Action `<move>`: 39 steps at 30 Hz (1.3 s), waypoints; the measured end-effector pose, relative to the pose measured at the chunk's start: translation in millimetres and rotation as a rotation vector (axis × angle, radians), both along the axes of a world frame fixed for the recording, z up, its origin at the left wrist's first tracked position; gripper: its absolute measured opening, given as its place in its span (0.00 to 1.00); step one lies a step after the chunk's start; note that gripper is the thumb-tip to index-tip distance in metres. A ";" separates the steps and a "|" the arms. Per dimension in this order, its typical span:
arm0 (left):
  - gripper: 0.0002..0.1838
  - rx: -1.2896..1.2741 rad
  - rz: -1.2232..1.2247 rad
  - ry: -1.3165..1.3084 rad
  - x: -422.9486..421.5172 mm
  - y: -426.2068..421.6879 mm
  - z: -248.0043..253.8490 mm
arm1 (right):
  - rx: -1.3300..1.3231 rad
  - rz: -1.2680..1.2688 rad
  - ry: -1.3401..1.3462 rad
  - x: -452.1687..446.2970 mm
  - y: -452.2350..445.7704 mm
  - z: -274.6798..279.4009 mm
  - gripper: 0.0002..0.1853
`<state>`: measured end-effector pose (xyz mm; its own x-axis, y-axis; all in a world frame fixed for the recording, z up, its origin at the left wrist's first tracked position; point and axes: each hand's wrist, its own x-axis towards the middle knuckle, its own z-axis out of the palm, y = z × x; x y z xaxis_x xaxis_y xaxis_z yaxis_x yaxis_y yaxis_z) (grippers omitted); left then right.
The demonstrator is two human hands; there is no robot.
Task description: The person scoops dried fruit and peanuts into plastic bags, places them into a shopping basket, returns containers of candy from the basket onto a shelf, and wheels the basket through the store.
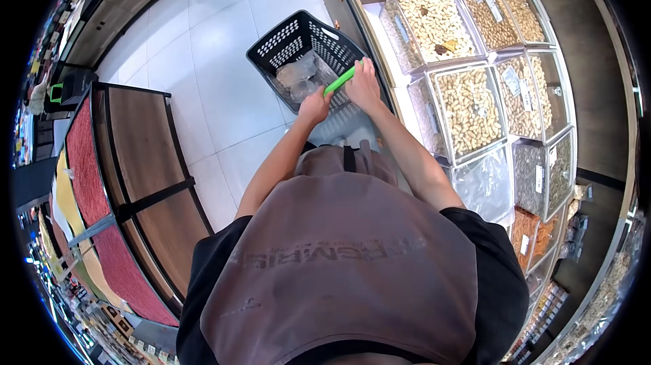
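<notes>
A black shopping basket [277, 36] with perforated walls is in front of my body, above the tiled floor. Clear plastic bags [298, 72] lie inside it, one with something pale brown in it. A bright green bar, which looks like the basket's handle [339, 81], crosses its near side. My left hand [315, 106] is closed around the bar's lower left end. Higher up, near the basket's right corner, my right hand [363, 86] grips the other end. Parts of the near basket wall are hidden behind my hands.
On my right, a counter holds clear bins of peanuts in shells [468, 107], other nuts [488, 12] and dark dried goods [542, 174]. To my left stands a wooden display stand [146, 134] topped with red grains [88, 161]. White floor tiles [217, 46] run between them.
</notes>
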<state>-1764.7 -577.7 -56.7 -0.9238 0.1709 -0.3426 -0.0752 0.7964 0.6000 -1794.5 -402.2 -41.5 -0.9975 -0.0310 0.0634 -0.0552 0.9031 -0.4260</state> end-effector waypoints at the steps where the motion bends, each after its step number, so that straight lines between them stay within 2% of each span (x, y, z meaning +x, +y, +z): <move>1: 0.22 0.001 -0.005 -0.006 -7.8 4.3 -3.2 | -0.120 -0.030 0.054 -3.7 -2.1 -0.7 0.31; 2: 0.23 0.059 -0.002 0.018 -13.7 8.9 -6.7 | -0.180 -0.048 -0.062 -8.8 -3.2 -1.3 0.38; 5: 0.24 0.116 0.030 -0.001 -24.9 30.4 -13.6 | -0.293 -0.111 -0.163 -18.2 -16.3 9.1 0.43; 6: 0.25 0.113 0.063 -0.031 -30.1 36.1 -14.7 | -0.198 -0.078 -0.186 -22.4 -19.9 14.9 0.48; 7: 0.25 0.116 0.060 -0.035 -37.9 39.9 -27.6 | -0.196 -0.083 -0.190 -29.3 -21.1 10.8 0.48; 9: 0.25 0.135 -0.153 0.058 -49.9 46.1 -36.7 | -0.063 -0.076 -0.139 -47.4 -21.5 5.1 0.47; 11: 0.23 0.208 -0.166 0.053 -59.4 54.6 -28.8 | -0.012 -0.082 -0.165 -67.0 -15.7 3.2 0.47; 13: 0.24 0.339 -0.106 -0.119 -63.1 61.9 -13.9 | 0.195 -0.031 -0.269 -82.5 -9.1 5.6 0.47; 14: 0.26 0.360 -0.177 -0.108 -66.1 65.3 -29.6 | 0.223 -0.044 -0.280 -90.4 -8.8 5.9 0.45; 15: 0.26 0.368 -0.160 -0.113 -70.0 66.2 -29.7 | 0.324 -0.016 -0.307 -97.0 -7.9 9.6 0.45; 17: 0.27 0.270 -0.322 -0.164 -69.4 61.8 -28.2 | 0.614 0.061 -0.292 -111.8 -3.9 -0.4 0.45; 18: 0.24 0.293 -0.306 -0.189 -66.8 52.4 -12.0 | 0.696 0.093 -0.319 -118.8 -2.4 -2.0 0.46; 19: 0.24 0.303 -0.293 -0.203 -68.2 43.7 -18.2 | 0.617 0.073 -0.302 -122.0 -3.8 6.7 0.42; 21: 0.21 0.309 -0.498 -0.318 -70.1 22.0 -32.9 | 0.802 0.112 -0.315 -132.8 -13.5 17.3 0.44; 22: 0.20 0.290 -0.460 -0.317 -66.0 10.6 -48.2 | 0.808 0.061 -0.341 -142.2 -6.5 -6.9 0.46; 24: 0.20 0.123 -0.346 -0.444 -59.6 -13.6 -84.7 | 0.826 0.005 -0.363 -150.4 -22.6 8.0 0.44; 26: 0.20 -0.007 -0.268 -0.554 -61.8 -49.9 -78.4 | 0.823 -0.103 -0.340 -153.0 -30.4 5.8 0.43; 28: 0.20 -0.037 -0.046 -0.569 -52.5 -77.2 -94.5 | 0.844 -0.068 -0.304 -151.2 -40.5 3.4 0.44; 31: 0.19 -0.054 0.039 -0.628 -46.3 -103.0 -119.8 | 0.825 0.001 -0.215 -140.0 -51.0 -11.4 0.44; 33: 0.18 0.005 0.129 -0.615 -41.5 -111.6 -127.4 | 0.607 0.325 -0.248 -127.4 -49.5 -49.7 0.38; 35: 0.18 0.045 0.208 -0.596 -40.4 -113.3 -135.1 | 0.142 0.277 -0.815 -103.4 -50.0 -117.3 0.31; 37: 0.17 0.143 0.399 -0.499 -36.2 -115.5 -149.6 | 0.192 0.390 -1.213 -91.7 -61.6 -151.2 0.24; 39: 0.16 0.132 0.458 -0.527 -28.5 -110.7 -170.3 | 0.159 0.520 -1.059 -71.2 -66.6 -183.2 0.20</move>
